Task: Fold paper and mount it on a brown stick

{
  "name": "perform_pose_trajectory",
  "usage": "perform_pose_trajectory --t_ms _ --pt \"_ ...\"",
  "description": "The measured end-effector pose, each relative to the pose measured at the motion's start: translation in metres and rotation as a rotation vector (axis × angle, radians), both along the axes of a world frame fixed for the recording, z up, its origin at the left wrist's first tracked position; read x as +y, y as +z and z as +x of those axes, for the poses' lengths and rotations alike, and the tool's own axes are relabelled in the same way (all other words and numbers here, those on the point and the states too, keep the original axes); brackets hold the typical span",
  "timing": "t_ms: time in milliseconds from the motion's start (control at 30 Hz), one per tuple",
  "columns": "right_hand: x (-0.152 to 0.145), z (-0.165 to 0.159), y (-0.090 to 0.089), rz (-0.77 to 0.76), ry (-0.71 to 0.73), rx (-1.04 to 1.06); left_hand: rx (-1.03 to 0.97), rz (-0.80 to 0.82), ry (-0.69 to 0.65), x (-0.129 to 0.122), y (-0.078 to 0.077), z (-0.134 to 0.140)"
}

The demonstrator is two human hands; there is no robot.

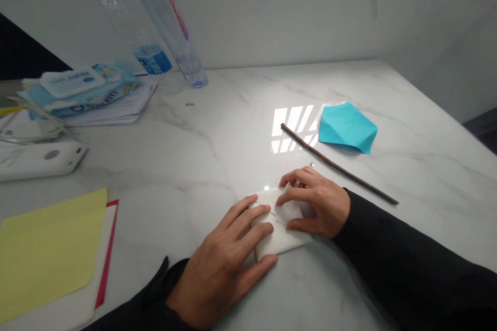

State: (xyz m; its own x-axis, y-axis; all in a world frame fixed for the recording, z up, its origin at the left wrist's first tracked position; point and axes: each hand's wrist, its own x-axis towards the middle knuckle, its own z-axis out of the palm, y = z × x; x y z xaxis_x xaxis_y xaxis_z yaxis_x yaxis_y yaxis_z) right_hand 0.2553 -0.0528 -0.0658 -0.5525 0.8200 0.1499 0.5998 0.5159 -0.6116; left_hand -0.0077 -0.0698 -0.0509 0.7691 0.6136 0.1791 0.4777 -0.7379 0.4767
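A folded sheet of white paper point(289, 240) lies on the marble-patterned table before me. My left hand point(233, 256) rests on its left part, fingers spread and pressing it flat, with the thumb along the near edge. At the right side of the paper, my right hand point(314, 199) has its fingers curled around a raised flap, thumb and index finger on either side of it. Parts of the paper are hidden under both hands. Just beyond the right hand lie a thin brown stick point(339, 166) and a creased turquoise paper point(347, 126).
On the left are a stack of yellow paper point(50, 253) with white and red sheets beneath, a white device point(42, 159) and a wipes pack point(81, 90) on papers. Two plastic bottles, one blue-capped bottle point(151, 59) and one purplish bottle point(174, 36), stand by the wall.
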Motion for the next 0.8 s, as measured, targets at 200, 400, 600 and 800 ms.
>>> perform_pose_trajectory --t_ms 200,400,600,800 --pt "0.0005 -0.0001 -0.0019 0.001 0.001 0.016 -0.028 0.017 0.007 0.0007 -0.0015 0.0009" --pt "0.0009 -0.0002 -0.0015 0.028 -0.01 0.002 -0.022 0.015 0.006 0.0019 -0.0022 0.0006" --pt "0.0003 -0.001 -0.0019 0.034 -0.004 0.005 -0.022 0.012 0.001 0.0017 -0.0025 0.0001" --pt "0.0002 -0.0015 -0.0024 0.041 -0.004 0.006 -0.037 -0.001 0.008 0.0017 -0.0024 0.0002"
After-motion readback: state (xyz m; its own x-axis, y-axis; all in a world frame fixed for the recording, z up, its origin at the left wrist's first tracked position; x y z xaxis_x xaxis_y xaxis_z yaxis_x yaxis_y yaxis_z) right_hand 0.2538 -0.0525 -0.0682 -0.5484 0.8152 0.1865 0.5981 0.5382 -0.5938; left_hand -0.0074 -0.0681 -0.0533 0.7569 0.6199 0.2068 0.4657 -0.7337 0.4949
